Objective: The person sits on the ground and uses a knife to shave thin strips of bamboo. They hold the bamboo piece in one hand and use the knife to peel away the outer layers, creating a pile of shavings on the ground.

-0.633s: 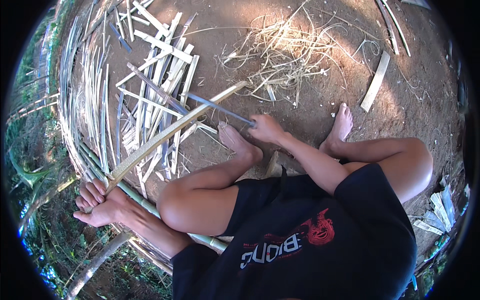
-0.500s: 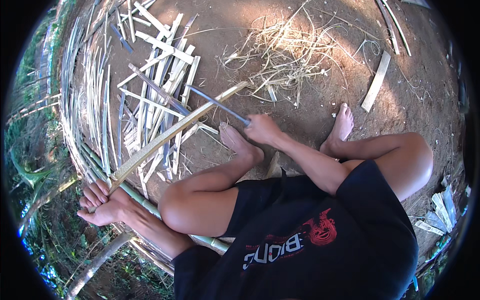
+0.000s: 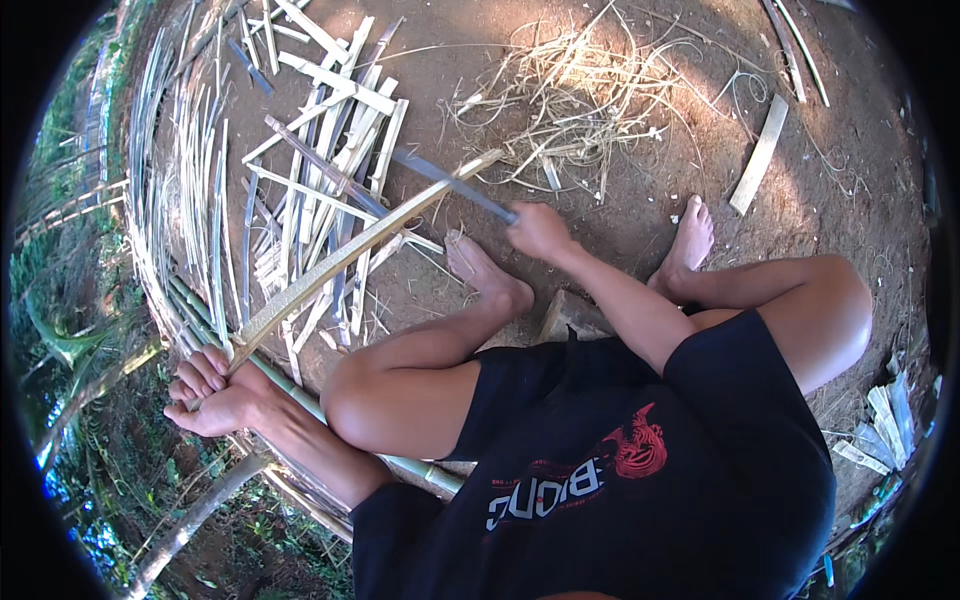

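Note:
My left hand, at the lower left beside my bent knee, is closed around the near end of a long split bamboo strip. The strip slants up and to the right, away from me, its pale side showing. My right hand is wrapped around the handle of a knife, just beyond my left foot. Its long grey blade points to the left and crosses the strip close to the far end. The blade is slightly blurred, and I cannot tell whether its edge is cutting in.
Split bamboo pieces lie piled beyond the strip. A tangle of thin shavings sits at the far middle. Long slats line the left side, near a green pole. A flat bamboo piece lies at right.
The knife hand has moved a little farther from me, and the blade has turned to show more of its flat face. My left hand keeps its hold on the strip. The view has shifted slightly.

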Demonstrator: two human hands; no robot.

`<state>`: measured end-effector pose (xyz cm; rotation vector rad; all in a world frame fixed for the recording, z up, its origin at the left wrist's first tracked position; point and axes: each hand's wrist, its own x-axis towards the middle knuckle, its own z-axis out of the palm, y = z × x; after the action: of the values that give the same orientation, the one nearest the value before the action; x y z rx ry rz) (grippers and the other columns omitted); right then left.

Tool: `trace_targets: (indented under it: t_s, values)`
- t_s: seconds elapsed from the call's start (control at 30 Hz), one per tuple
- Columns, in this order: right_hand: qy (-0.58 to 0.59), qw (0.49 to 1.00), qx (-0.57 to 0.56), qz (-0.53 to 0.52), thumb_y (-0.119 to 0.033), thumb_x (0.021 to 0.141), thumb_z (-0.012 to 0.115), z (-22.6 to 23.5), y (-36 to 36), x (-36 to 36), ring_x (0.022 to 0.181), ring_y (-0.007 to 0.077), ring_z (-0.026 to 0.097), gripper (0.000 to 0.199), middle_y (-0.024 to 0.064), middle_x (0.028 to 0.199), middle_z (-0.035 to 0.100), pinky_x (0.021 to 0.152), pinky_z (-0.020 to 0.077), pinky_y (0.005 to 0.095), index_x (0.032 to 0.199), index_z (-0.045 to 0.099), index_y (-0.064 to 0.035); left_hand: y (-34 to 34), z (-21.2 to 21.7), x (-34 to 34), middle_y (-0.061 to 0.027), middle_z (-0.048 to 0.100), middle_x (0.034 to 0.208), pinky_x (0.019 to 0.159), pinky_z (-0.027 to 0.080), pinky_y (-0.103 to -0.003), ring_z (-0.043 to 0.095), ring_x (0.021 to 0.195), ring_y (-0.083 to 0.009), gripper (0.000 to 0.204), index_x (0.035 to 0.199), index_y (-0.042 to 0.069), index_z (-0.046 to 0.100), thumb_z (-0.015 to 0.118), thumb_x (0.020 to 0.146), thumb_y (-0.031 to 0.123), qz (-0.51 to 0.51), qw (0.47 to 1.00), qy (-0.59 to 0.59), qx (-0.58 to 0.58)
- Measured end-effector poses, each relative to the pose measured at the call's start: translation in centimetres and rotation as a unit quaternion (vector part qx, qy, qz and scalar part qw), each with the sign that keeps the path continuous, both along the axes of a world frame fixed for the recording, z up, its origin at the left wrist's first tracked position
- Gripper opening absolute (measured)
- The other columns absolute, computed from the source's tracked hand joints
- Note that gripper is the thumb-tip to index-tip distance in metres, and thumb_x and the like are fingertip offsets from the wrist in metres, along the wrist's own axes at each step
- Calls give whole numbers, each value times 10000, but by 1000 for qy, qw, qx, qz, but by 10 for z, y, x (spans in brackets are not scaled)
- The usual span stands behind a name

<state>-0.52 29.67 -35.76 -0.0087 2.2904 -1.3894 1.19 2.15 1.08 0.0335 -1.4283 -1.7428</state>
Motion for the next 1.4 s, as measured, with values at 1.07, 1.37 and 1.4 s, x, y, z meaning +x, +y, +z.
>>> trace_targets:
  t_s: [1.07, 1.37, 1.4]
  values:
    - [38, 991, -88, 99, -204, 789, 607, 47, -6, -9, 737, 400, 653, 179, 231, 769, 656, 694, 516, 485, 886, 647, -59, 21, 10, -7, 18, 323, 437, 427, 281, -260, 286, 365, -100, 447, 611, 168, 367, 357, 1020, 347, -310, 951, 13, -11]
    - [-110, 993, -18, 31, -187, 788, 592, 19, 4, -5, 783, 379, 673, 281, 237, 809, 674, 741, 518, 467, 987, 672, -5, 29, 13, -6, 21, 332, 415, 432, 284, -250, 293, 354, -98, 458, 567, 180, 333, 356, 1012, 287, -376, 926, 7, -21]
    - [-68, 996, -42, 39, -187, 789, 589, 28, -1, -8, 789, 379, 675, 288, 240, 816, 676, 741, 517, 468, 980, 669, 14, 30, 13, -7, 20, 330, 415, 432, 280, -248, 290, 354, -97, 457, 569, 180, 333, 357, 1012, 288, -378, 926, 14, -18]
